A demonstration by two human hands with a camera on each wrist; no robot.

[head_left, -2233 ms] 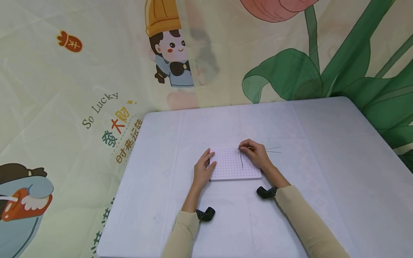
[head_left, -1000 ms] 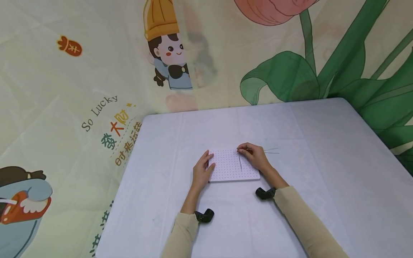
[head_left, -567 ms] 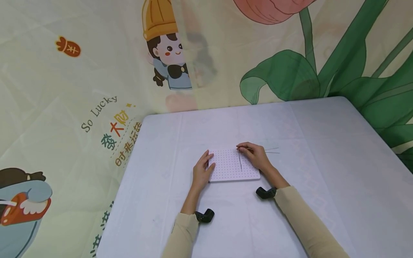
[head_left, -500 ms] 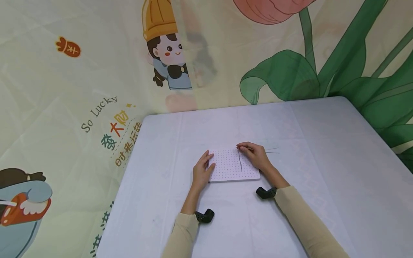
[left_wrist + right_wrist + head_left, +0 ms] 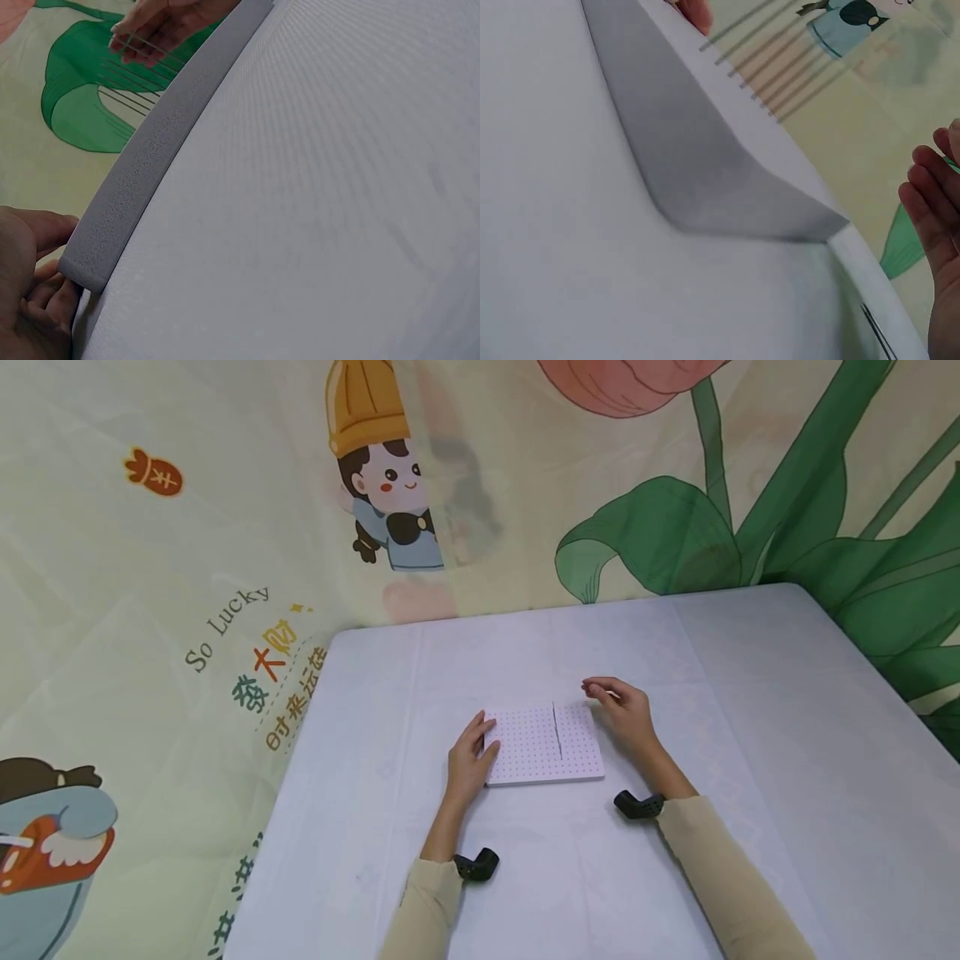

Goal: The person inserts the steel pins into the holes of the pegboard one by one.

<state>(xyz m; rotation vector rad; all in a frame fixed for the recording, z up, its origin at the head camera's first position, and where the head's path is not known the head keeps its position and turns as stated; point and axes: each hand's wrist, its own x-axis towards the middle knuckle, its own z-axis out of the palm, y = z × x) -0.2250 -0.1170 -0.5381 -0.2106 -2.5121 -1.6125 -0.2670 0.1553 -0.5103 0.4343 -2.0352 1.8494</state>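
A white pegboard [image 5: 525, 747] with rows of small holes lies on the table. My left hand [image 5: 468, 760] grips its left edge, thumb on the near side; in the left wrist view, fingers [image 5: 52, 296] wrap the board's corner. Several thin grey rods [image 5: 772, 64] stand upright in a row on the board, seen in the head view as a dark line [image 5: 557, 731]. My right hand [image 5: 626, 710] hovers off the board's far right corner, fingers loosely curled. Nothing shows between its fingers [image 5: 930, 187] in the right wrist view.
Two thin dark rods [image 5: 877, 330] lie on the table beside the board; in the head view my right hand covers that place. A white cloth covers the table [image 5: 360, 793]. A printed curtain [image 5: 510, 485] hangs behind it. Black wrist cameras [image 5: 477, 864] sit at both cuffs.
My right hand has let go at the row's far end and moved right, off the board. The row of rods is now uncovered, the loose rods hidden. My left hand stays at the pegboard's edge.
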